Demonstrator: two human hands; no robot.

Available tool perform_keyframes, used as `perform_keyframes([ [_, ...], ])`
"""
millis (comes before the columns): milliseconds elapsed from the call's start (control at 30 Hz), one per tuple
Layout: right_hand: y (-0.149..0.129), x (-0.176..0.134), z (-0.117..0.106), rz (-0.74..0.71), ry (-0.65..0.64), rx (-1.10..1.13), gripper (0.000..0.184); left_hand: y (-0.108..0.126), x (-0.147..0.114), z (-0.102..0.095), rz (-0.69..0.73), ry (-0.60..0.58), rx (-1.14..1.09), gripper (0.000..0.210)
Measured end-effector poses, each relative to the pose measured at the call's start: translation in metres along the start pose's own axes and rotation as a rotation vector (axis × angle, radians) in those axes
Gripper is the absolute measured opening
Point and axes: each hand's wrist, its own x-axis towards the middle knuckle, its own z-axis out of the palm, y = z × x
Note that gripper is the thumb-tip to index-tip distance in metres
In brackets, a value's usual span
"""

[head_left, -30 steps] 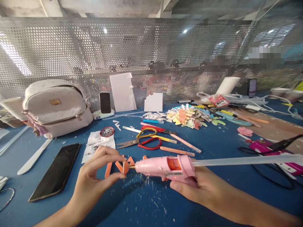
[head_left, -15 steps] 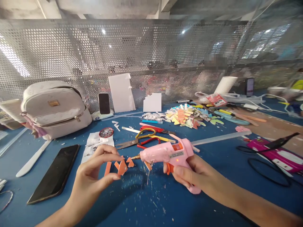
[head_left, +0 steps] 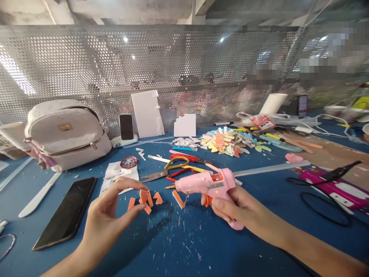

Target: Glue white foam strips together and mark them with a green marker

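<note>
My right hand [head_left: 230,207] is wrapped round the grip of a pink glue gun [head_left: 198,183], a finger at its orange trigger. The gun's brass nozzle points left, a short way from my left hand [head_left: 112,219]. Between that hand's thumb and fingertips is a small orange piece [head_left: 143,195], pinched at its edges. Several more orange scraps lie on the blue table around it, among them a triangular bit [head_left: 158,198] and a strip [head_left: 178,199] below the gun. A thin string of glue hangs under the barrel.
Behind the gun lie scissors [head_left: 157,176] and red-handled pliers [head_left: 184,156]. A heap of coloured pieces [head_left: 221,140] sits farther back. On the left are a black phone [head_left: 66,211], a white knife [head_left: 40,194] and a backpack [head_left: 66,134]. A magenta power strip [head_left: 336,188] with a cable is at right.
The glue gun has drawn slightly right and up, its nozzle now farther from the orange piece. My left hand, with the piece, has shifted a little left.
</note>
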Motion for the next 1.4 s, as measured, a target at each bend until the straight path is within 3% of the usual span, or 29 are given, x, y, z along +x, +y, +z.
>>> perform_keyframes([
  [167,-0.002,-0.001,0.002,0.008,-0.012,0.022,0.047,-0.004,0.0,-0.001,0.032,-0.022,0.035,0.025],
  [433,0.002,-0.007,0.005,0.032,-0.006,0.03,0.047,0.001,0.003,0.001,-0.197,0.01,0.0,0.014],
  [633,-0.002,-0.006,0.011,0.082,-0.019,0.041,0.051,0.0,0.002,0.006,-0.267,0.041,-0.226,0.022],
  [1100,-0.011,-0.007,0.019,0.051,-0.063,0.071,0.054,0.007,-0.004,0.012,-0.354,-0.047,-0.316,0.021],
  [1400,-0.02,-0.008,0.025,0.014,-0.069,0.01,0.055,-0.004,-0.014,0.012,-0.589,-0.123,-0.529,0.029],
])
